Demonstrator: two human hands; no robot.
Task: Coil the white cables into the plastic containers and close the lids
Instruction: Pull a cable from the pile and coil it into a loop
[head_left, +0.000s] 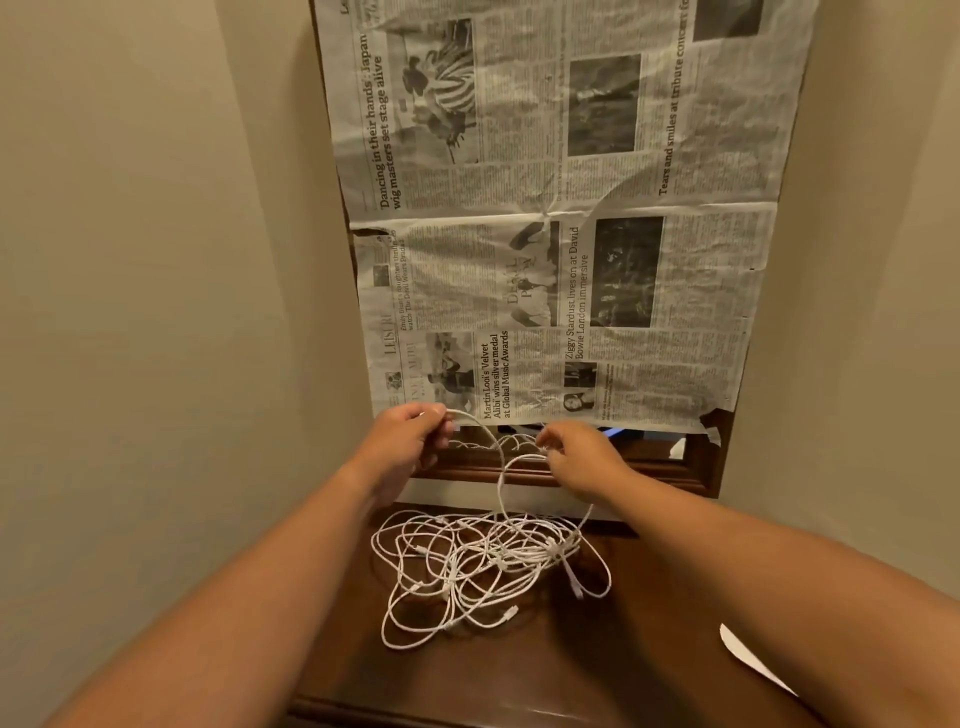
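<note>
Tangle of white cables (483, 566) lies on the dark wooden counter (649, 649), a little below the middle of the frame, loops crossing over and through one another. Both hands are up above the heap and apart: the left hand (410, 441) pinches one strand (501, 467) between thumb and fingertips, and the right hand (582, 457) pinches cable just to the right of it. From the two pinches the strand droops in a slack arc down into the pile.

The cables look thin, light and limp, with no stiffness to hold a shape, so a coil probably springs loose unless it is kept pinched. Small plug ends (511, 612) show among the loops, and these are likely to snag when a strand is drawn out. A plug end seems the best place to take hold, with the line then fed out hand over hand, not tugged from mid-length, which would likely tighten the knotting. Weight is no concern, and the braided-looking surface should give a fair grip.

No plastic containers are in view. Newspaper (571, 208) covers the framed panel in the upper half of the frame, and a white paper scrap (748, 660) lies at the lower right.
</note>
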